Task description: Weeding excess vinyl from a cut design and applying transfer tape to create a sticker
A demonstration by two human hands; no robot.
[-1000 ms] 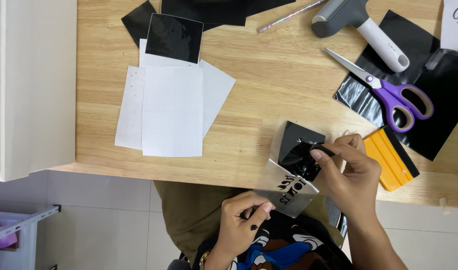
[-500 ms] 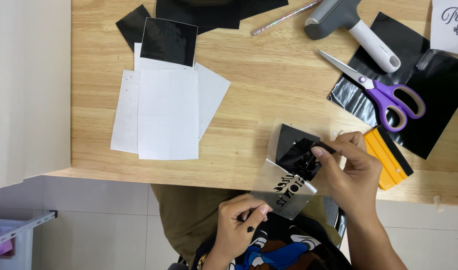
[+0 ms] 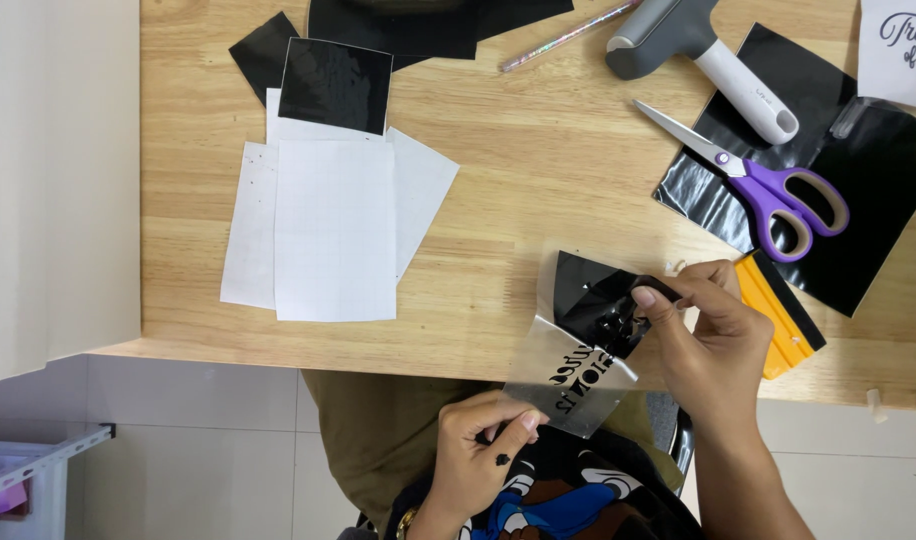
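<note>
Vinyl decal sheet [image 3: 578, 375], clear-backed with black lettering cut into it, sits just below centre of the frame, lifted off the front edge of the wooden table [image 3: 538, 180] and held between our two hands. We judge this to be the weeding step: the unwanted black vinyl [image 3: 600, 300] is being pulled off the clear carrier while the letters stay behind. The next move, as we read it, calls for a slow, low pull across the sheet with the lower corner kept taut, so that no letter lifts with the waste.

Our left hand [image 3: 478, 440], low in the frame over our lap, pinches the sheet's bottom corner between thumb and forefinger, the other fingers curled under. Our right hand [image 3: 713, 345], to the right of centre, comes in from below with the wrist bent inward; its thumb and forefinger are pressed together on the edge of the black vinyl, which folds back dark and glossy toward the table.

Just beside the right hand lies a yellow scraper [image 3: 778, 320]. Purple-handled scissors [image 3: 768, 185] rest on black sheets at upper right, and white backing papers [image 3: 333, 225] lie left of centre.
</note>
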